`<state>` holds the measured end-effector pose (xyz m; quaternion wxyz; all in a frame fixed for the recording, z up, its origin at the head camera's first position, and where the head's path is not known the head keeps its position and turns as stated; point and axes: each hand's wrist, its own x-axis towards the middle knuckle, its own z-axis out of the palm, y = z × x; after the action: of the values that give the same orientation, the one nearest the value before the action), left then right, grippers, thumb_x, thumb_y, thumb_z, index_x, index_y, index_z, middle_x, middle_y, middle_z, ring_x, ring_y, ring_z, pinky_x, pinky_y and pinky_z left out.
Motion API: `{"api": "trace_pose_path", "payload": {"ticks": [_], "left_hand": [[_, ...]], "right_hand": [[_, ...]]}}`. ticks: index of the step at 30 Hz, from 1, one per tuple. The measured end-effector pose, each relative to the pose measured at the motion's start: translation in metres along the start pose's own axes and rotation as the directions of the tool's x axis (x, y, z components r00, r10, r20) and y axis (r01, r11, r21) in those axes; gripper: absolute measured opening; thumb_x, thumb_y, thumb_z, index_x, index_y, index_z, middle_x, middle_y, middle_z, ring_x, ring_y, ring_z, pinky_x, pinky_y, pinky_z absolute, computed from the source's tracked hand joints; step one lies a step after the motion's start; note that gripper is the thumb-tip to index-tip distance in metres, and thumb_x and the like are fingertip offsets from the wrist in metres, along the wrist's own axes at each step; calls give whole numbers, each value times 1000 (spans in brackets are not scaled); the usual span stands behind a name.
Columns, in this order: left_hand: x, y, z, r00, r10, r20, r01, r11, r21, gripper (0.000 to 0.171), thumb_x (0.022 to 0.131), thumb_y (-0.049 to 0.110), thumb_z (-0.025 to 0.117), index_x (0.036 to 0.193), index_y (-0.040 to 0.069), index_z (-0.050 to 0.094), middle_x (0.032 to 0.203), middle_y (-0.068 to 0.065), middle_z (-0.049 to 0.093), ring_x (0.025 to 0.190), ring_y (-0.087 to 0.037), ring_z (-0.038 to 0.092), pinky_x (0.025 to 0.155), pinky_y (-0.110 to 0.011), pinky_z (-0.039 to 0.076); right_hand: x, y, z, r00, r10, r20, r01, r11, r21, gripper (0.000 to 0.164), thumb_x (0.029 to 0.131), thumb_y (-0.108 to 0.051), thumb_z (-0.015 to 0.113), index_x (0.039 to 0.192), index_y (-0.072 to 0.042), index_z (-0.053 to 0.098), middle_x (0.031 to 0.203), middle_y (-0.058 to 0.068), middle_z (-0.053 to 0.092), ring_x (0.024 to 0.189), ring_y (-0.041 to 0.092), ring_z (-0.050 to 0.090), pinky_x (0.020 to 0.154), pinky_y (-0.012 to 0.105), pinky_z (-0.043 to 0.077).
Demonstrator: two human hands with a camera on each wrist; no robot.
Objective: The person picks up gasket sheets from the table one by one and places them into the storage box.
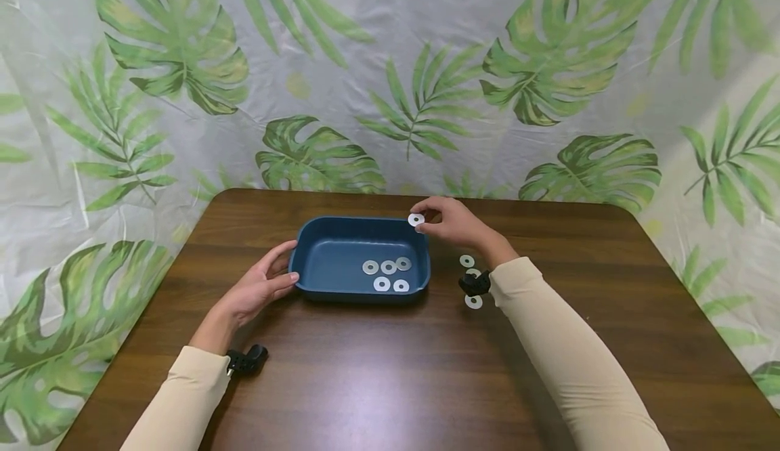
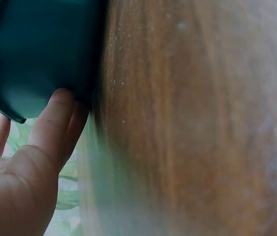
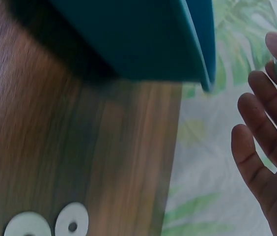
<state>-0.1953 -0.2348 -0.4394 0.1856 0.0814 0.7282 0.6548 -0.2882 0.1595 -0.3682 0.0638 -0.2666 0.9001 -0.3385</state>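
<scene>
Tray count: five silvery metal ring washers [image 1: 376, 285] inside blue rectangular tray [image 1: 329, 265], sixth washer [image 1: 411, 220] pinched by right hand [image 1: 453, 224]; three visible outer washers [image 1: 462, 261] remain, three o'clock. Left hand [image 1: 258, 285] spread against nine o'clock.

The head view looks forward and down from above the near side, taking in the dark brown wooden tabletop [image 1: 365, 370] and pale leaf-printed backdrop [image 1: 439, 11]. The left wrist view, close and rolled sideways, faces the left end of the rounded rectangular blue tray [image 1: 359, 297] past the left grip [image 2: 35, 164]. The right wrist view, likewise near and rolled, catches the tray's right end. All three share tray, tabletop and backdrop; head and right wrist share flat pale round washers [image 3: 69, 212].
</scene>
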Motion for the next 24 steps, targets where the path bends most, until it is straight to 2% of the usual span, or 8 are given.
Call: {"api": "trace_pose_path", "payload": {"ticks": [10, 21, 24], "left_hand": [[0, 1, 2, 1000, -13, -2, 13, 1000, 4, 73, 100, 15, 57, 160, 18, 14, 161, -25, 22, 132, -31, 46, 102, -27, 47], [0, 1, 1, 1000, -21, -6, 21, 1000, 4, 73, 100, 16, 58, 160, 19, 15, 162, -24, 21, 136, -33, 42, 102, -27, 47], [0, 2, 1, 1000, -17, -8, 17, 1000, 2, 73, 101, 15, 57, 160, 19, 15, 162, -24, 21, 135, -32, 43, 101, -26, 47]], "right_hand": [[10, -5, 15, 1000, 3, 19, -4, 1000, 24, 35, 94, -16, 68, 128, -7, 64, 126, 12, 63, 113, 27, 59, 95, 44, 51], [16, -9, 19, 999, -44, 4, 44, 999, 13, 33, 91, -14, 71, 123, -6, 66, 122, 13, 64, 111, 28, 59, 97, 46, 49], [17, -10, 20, 999, -52, 13, 52, 999, 10, 37, 91, -15, 71, 126, -5, 64, 126, 15, 63, 114, 30, 58, 99, 47, 48]]}}
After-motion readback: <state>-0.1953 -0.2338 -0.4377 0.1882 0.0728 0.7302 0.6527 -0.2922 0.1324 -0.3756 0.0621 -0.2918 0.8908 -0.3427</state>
